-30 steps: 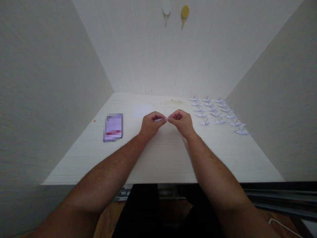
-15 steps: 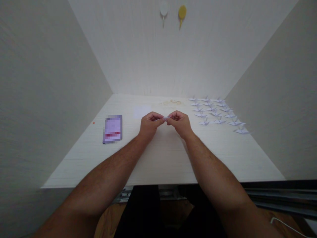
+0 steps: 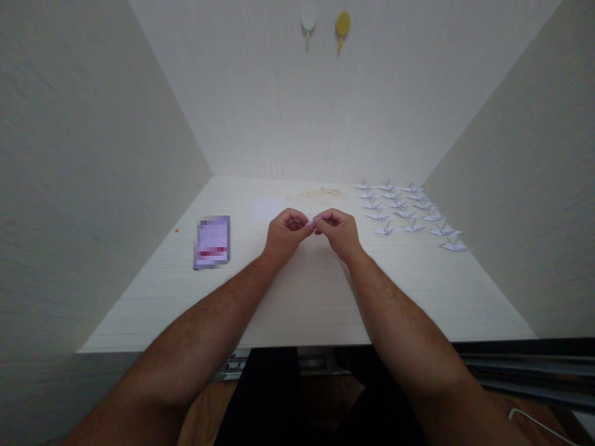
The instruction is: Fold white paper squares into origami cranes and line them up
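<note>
My left hand (image 3: pixel 284 234) and my right hand (image 3: pixel 338 231) meet above the middle of the white table (image 3: pixel 307 297). Both pinch a small folded piece of pale paper (image 3: pixel 313 222) between their fingertips; most of it is hidden by the fingers. The fingers of both hands are curled closed. To the right, several folded paper cranes (image 3: pixel 405 212) stand in rows on the table.
A small purple and white pack (image 3: pixel 212 241) lies on the table at the left. A pale square sheet (image 3: pixel 266 209) lies flat behind my hands. Plain walls close in the table on three sides, with two hooks (image 3: pixel 325 23) high on the back wall.
My hands have drawn closer together and the strip of paper showing between them has shrunk to a small bit at the fingertips.
</note>
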`<state>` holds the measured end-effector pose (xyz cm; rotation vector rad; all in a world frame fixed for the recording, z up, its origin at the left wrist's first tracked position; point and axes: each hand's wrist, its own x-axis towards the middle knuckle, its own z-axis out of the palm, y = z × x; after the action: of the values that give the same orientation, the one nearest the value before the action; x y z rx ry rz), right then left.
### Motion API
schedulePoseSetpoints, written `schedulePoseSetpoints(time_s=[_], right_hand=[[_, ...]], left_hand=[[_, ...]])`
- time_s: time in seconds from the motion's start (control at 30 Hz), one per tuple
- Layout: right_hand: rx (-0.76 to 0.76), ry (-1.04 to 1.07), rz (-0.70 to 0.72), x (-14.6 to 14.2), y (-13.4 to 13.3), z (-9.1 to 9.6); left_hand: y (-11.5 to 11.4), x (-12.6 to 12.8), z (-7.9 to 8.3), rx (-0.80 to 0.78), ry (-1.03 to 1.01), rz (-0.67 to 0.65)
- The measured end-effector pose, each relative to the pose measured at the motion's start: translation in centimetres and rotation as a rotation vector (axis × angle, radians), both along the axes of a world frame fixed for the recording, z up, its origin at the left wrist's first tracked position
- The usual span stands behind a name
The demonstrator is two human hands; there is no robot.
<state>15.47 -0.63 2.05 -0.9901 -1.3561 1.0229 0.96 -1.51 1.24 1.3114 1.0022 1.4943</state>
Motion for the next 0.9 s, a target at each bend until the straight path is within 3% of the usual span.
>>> schedulePoseSetpoints(time_s=[0.3,0.9], right_hand=[[-0.010,0.021,0.002,-0.10,-0.05,0.39],[-0.020,0.058,0.092,0.24,-0.06,0.30]], left_hand=[[-0.16,-0.13,0.15,0.035,0.065,0.056],[-0.41,-0.06,0.18,0.054,0.055,0.008]])
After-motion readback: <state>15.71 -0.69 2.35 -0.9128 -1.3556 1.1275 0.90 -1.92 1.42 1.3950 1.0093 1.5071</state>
